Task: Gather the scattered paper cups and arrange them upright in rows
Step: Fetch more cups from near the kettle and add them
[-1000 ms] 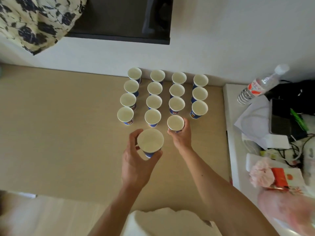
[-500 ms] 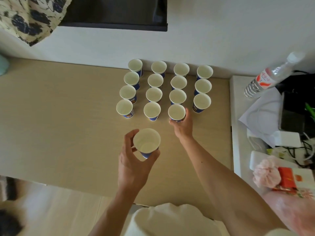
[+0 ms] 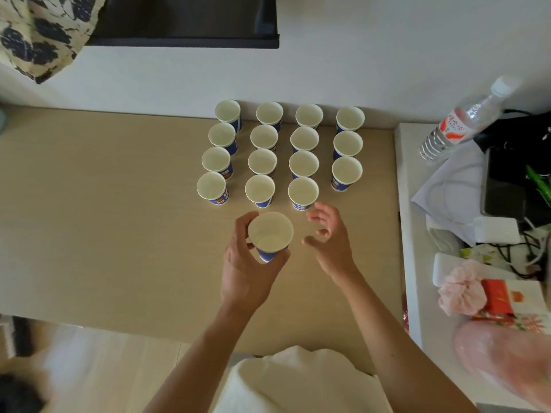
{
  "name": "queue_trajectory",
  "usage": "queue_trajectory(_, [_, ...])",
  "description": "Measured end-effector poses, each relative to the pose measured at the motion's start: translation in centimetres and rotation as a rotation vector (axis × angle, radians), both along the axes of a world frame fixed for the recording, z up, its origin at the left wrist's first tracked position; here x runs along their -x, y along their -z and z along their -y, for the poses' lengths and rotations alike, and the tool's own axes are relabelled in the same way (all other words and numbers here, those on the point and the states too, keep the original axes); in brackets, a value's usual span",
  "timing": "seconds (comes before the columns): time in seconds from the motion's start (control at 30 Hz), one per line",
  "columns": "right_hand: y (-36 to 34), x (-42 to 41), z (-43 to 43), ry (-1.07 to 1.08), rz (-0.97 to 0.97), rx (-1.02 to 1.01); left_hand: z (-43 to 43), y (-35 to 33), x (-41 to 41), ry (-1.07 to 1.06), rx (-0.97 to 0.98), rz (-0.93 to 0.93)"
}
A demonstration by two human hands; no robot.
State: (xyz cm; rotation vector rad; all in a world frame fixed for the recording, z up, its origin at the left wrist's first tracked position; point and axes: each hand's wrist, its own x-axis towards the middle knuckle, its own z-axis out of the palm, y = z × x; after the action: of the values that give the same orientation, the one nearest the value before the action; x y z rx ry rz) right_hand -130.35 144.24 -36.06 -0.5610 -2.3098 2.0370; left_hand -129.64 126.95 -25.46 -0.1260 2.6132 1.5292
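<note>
Several blue-and-white paper cups stand upright in rows on the tan table (image 3: 89, 222), up against the wall. The nearest row ends with a cup (image 3: 303, 192) in the third column; the fourth column stops one row further back at a cup (image 3: 346, 173). My left hand (image 3: 247, 263) holds one more paper cup (image 3: 270, 234) upright above the table, just in front of the rows. My right hand (image 3: 328, 236) hovers beside it, fingers apart and curled, holding nothing, just below the third-column cup.
A white side table (image 3: 417, 293) on the right carries a plastic water bottle (image 3: 460, 120), papers, cables, a black bag and a red packet. A dark screen (image 3: 185, 19) hangs on the wall. Patterned fabric (image 3: 38, 34) is at the top left.
My right hand has let go of the third-column cup and drawn back toward me, now open. My left hand still holds its cup at about the same spot.
</note>
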Motion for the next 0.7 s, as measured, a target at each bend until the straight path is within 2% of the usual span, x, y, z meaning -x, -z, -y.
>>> queue_trajectory(0.1, [-2.6, -1.6, -0.9, -0.262, -0.065, -0.018, -1.8, 0.2, 1.0, 0.106, -0.023, 0.046])
queue_trajectory(0.17, [-3.5, -2.3, -1.2, -0.272, -0.094, -0.019, -3.1, 0.3, 1.3, 0.177, -0.03, 0.058])
queue_trajectory(0.33, [-3.2, -3.0, -2.0, -0.155, -0.131, -0.023, -5.0, 0.7, 1.3, 0.295, -0.015, 0.099])
queue_trajectory(0.4, [-2.3, -2.9, -2.4, -0.047, -0.11, -0.063, -4.8, 0.8, 1.2, 0.304, -0.015, 0.099])
queue_trajectory(0.53, [0.3, -1.4, -3.9, 0.222, -0.02, -0.08, -3.6, 1.2, 0.4, 0.237, -0.02, 0.153])
queue_trajectory(0.7, [3.6, 1.4, -5.1, 0.317, 0.072, -0.151, -2.0, 2.1, -0.6, 0.158, -0.009, 0.174])
